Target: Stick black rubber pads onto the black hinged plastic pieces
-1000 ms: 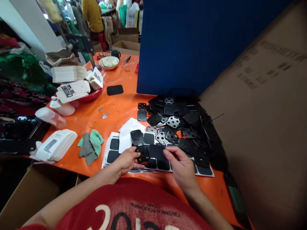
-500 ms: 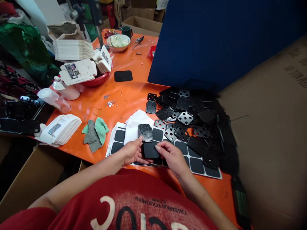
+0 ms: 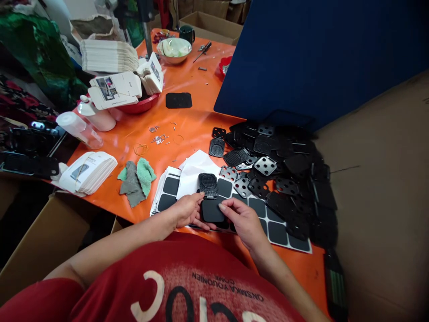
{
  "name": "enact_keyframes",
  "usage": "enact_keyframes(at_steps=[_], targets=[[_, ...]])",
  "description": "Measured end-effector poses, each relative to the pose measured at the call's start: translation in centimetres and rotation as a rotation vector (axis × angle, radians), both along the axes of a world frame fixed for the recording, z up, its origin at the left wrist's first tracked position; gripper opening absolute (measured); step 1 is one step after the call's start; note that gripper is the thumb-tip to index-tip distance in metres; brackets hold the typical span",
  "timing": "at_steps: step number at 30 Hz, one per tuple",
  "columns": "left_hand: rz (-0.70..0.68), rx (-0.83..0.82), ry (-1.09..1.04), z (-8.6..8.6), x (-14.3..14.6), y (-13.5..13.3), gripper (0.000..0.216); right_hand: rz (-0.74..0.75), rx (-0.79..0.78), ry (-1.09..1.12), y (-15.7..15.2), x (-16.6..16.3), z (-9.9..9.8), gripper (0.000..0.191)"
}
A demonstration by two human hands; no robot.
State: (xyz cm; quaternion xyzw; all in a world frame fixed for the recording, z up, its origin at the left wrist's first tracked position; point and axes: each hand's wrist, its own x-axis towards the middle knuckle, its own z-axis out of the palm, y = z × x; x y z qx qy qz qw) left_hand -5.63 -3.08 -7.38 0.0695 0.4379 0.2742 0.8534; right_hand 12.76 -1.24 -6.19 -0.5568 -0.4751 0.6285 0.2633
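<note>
My left hand [image 3: 186, 211] grips a hinged black plate [image 3: 208, 184] from the left, with the thumb near its hinge and the other fingers underneath. The upper leaf carries a ridged grid and a round outline. Over the lower leaf lies a smooth black square pad [image 3: 212, 211]. Thumb and fingertips of my right hand [image 3: 241, 220] pinch this pad at its right edge. Beneath both hands is a white sheet of black square pads [image 3: 276, 233]. A loose white paper [image 3: 197, 166] rests on the sheets behind the plate.
Many black hinged plates [image 3: 266, 165] are heaped at the right, before a blue panel [image 3: 301, 58] and a cardboard wall [image 3: 378, 188]. Rags [image 3: 136, 181], small metal pins [image 3: 160, 139], folded boxes [image 3: 87, 172] and a bottle [image 3: 100, 118] stand or lie on the left.
The whole view has shifted slightly, so the table things sit a little further right. Both hands keep their hold on the plate and pad, almost unmoved.
</note>
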Motion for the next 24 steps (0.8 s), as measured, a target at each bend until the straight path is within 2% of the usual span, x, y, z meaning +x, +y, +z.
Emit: enact_keyframes(at_steps=[4,12,24], targets=[[0.015,0.004,0.020,-0.2,0.1,-0.1,0.053,-0.023,-0.007,-0.001,-0.2,-0.1,0.2,0.035],[0.011,-0.028,0.112,1.0,0.4,0.1,0.047,-0.034,0.008,-0.011,-0.3,-0.3,0.1,0.034],[-0.010,-0.018,0.104,0.8,0.5,0.2,0.049,-0.020,0.029,-0.052,-0.3,-0.3,0.1,0.035]])
